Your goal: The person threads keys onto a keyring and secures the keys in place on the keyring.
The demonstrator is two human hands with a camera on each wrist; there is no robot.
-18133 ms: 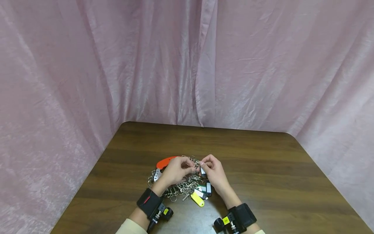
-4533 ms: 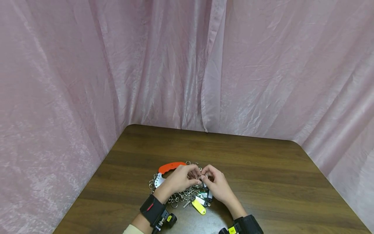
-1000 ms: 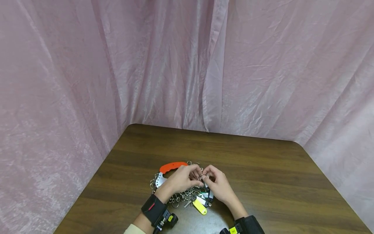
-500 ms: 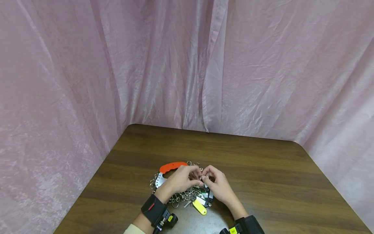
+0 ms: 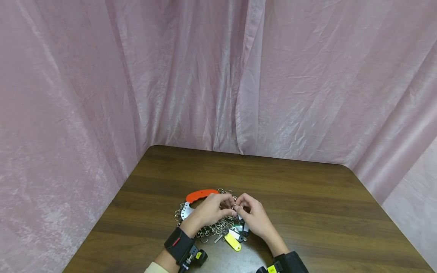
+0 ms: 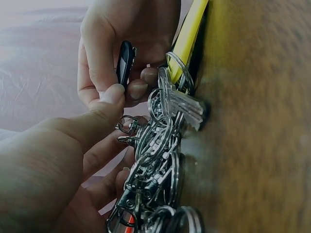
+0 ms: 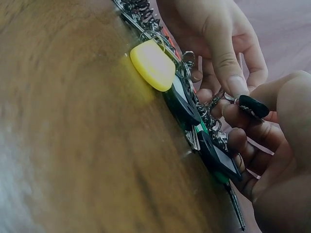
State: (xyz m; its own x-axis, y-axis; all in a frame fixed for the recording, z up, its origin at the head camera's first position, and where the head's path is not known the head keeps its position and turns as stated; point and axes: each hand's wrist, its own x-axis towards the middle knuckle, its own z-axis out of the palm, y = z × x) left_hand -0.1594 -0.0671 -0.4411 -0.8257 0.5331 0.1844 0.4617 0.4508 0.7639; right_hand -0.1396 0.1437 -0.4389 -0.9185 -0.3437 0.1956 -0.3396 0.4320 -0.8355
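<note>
In the head view my left hand (image 5: 215,208) and right hand (image 5: 254,216) meet fingertip to fingertip over a heap of metal key rings and clasps (image 5: 215,228). A black key tag (image 7: 253,107) with a pale label is held in my right hand. My left thumb and fingers pinch the small metal ring (image 7: 230,98) at the tag's end. Below them, a yellow key tag (image 5: 233,241) lies on the table beside a key (image 5: 219,238) and more black and green tags (image 7: 218,155). The ring's exact fit between the fingertips is partly hidden.
A curved orange handle (image 5: 201,195) joined to a silver plate with holes (image 5: 186,211) lies behind my left hand. The brown wooden table (image 5: 307,204) reaches back to pink curtains (image 5: 191,76). Both wrists wear black straps (image 5: 179,242) with cameras.
Since the oldest frame, the hands and heap sit slightly lower in the head view, which has shifted. Over the last second only tiny finger shifts show; both hands keep their hold.
</note>
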